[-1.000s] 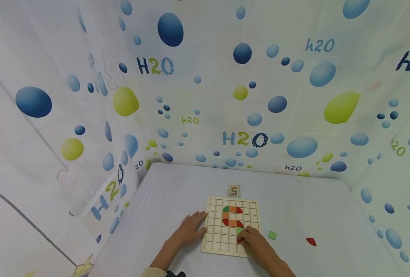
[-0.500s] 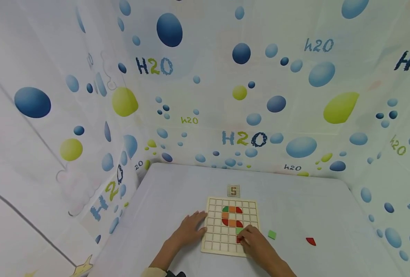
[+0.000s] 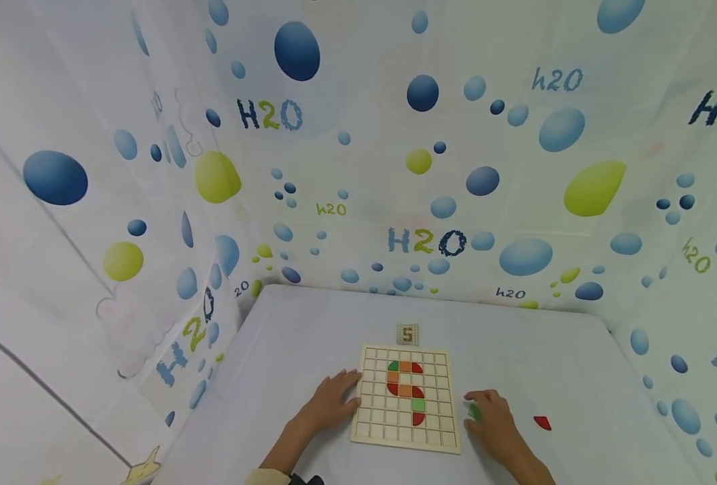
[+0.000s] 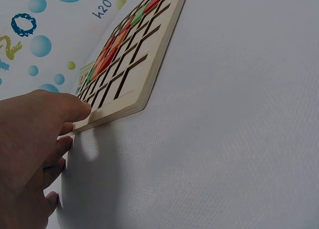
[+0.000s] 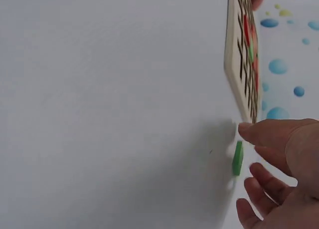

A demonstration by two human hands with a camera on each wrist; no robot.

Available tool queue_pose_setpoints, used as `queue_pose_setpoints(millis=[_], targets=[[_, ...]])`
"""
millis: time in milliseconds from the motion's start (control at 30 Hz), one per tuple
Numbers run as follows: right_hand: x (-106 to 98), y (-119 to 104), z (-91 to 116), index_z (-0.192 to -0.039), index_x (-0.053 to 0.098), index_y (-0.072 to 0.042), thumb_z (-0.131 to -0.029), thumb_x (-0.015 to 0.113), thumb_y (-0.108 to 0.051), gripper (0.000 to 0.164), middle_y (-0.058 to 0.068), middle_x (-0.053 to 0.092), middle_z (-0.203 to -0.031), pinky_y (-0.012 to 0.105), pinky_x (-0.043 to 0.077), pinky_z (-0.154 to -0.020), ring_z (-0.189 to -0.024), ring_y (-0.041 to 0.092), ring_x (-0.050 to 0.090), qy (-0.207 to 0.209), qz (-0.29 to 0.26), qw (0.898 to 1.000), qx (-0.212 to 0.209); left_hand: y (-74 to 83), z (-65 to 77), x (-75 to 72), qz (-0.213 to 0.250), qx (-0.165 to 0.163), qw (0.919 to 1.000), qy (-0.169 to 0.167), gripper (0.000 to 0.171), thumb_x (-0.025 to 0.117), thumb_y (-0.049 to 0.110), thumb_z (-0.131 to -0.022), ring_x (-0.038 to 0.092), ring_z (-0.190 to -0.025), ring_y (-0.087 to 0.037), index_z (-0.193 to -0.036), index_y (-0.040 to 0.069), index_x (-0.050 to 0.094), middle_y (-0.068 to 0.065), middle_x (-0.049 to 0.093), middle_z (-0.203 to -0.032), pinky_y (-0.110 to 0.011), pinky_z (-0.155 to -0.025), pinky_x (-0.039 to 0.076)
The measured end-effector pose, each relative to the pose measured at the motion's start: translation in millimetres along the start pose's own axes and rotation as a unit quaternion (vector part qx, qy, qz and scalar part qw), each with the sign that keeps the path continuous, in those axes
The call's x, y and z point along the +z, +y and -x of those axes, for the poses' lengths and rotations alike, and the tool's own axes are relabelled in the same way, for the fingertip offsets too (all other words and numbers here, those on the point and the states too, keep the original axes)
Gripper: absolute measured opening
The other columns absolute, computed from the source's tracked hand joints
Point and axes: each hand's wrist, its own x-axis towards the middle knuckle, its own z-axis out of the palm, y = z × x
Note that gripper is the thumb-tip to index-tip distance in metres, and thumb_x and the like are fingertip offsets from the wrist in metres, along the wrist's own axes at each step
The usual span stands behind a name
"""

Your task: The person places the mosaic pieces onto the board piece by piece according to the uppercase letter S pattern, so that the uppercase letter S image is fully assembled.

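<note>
My left hand [image 3: 332, 399] rests with extended fingers at the left edge of a wooden grid board [image 3: 378, 431]; in the left wrist view its thumb touches the board's rim. Red, orange and green tiles form a curved figure in the grid, ending in a light green square [image 3: 418, 405] and a red quarter-circle tile [image 3: 418, 419]. Right of the board, my right hand [image 3: 493, 421] hovers with thumb and fingers spread around a loose green square tile [image 5: 238, 159], which lies on the table between them. Nothing is gripped by either hand.
A small pattern card [image 3: 407, 334] showing a figure on a grid lies behind the board. Farther right is a loose red tile [image 3: 542, 423]. The white table [image 3: 310, 323] is bordered by a printed curtain [image 3: 358, 168] at the back and sides.
My right hand has left the red quarter-circle tile in the board's lower cells and moved right to the loose green square tile, its fingers spreading. The left hand stays at the board.
</note>
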Motion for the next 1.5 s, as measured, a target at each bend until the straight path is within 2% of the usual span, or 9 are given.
queue_pose_setpoints(millis=[67,200,467,733,1200,1500], targets=[[-1,6,1,-0.118,0.070,-0.007,-0.087,0.085,-0.008,0.035,0.012,0.063,-0.119,0.056,0.055,-0.099,-0.113,0.033,0.060,-0.005,-0.009,1.000,0.006,-0.1,0.4,-1.0,0.003,0.001,1.0000,-0.001,0.057,0.065,0.031,-0.103,0.042,-0.150,-0.043,-0.153,0.008,0.052,-0.016,0.053,-0.158,-0.067,-0.124,0.029],[-3,13,4,-0.114,0.071,-0.005,-0.089,0.082,-0.004,0.027,0.009,0.064,-0.115,0.057,0.053,-0.103,-0.113,0.031,0.062,-0.003,-0.033,0.999,-0.010,-0.7,0.4,-1.4,0.005,0.000,1.0000,-0.001,0.057,0.065,0.031,-0.103,0.042,-0.151,-0.043,-0.154,0.009,0.052,-0.016,0.053,-0.159,-0.067,-0.125,0.029],[-2,16,5,-0.113,0.071,-0.003,-0.090,0.079,0.001,0.024,0.009,0.066,-0.110,0.055,0.055,-0.101,-0.109,0.030,0.065,0.023,-0.030,0.999,-0.021,-2.3,-1.0,2.4,0.006,0.000,1.0000,0.000,0.057,0.065,0.031,-0.103,0.043,-0.151,-0.042,-0.154,0.009,0.052,-0.014,0.053,-0.158,-0.066,-0.125,0.029],[-3,13,5,-0.114,0.070,0.000,-0.091,0.077,0.002,0.024,0.012,0.066,-0.110,0.055,0.056,-0.099,-0.108,0.032,0.064,0.018,-0.023,0.999,-0.023,-0.2,-0.6,1.0,0.002,0.002,1.0000,-0.001,0.057,0.065,0.030,-0.103,0.042,-0.151,-0.042,-0.154,0.008,0.052,-0.015,0.053,-0.159,-0.066,-0.125,0.029],[0,11,-5,-0.115,0.069,-0.002,-0.093,0.076,0.001,0.023,0.009,0.064,-0.109,0.053,0.057,-0.098,-0.108,0.027,0.062,-0.011,-0.007,1.000,-0.016,-0.6,-0.4,-0.5,0.008,-0.003,1.0000,0.003,0.057,0.065,0.031,-0.103,0.041,-0.152,-0.042,-0.154,0.009,0.051,-0.015,0.053,-0.159,-0.066,-0.126,0.027],[4,-2,-12,-0.115,0.069,-0.002,-0.092,0.076,0.001,0.023,0.009,0.063,-0.109,0.051,0.057,-0.095,-0.107,0.027,0.061,-0.001,-0.016,0.999,-0.048,3.9,1.5,-0.3,0.009,-0.006,0.9999,0.004,0.057,0.066,0.029,-0.103,0.042,-0.151,-0.042,-0.154,0.008,0.052,-0.015,0.053,-0.159,-0.066,-0.126,0.028]])
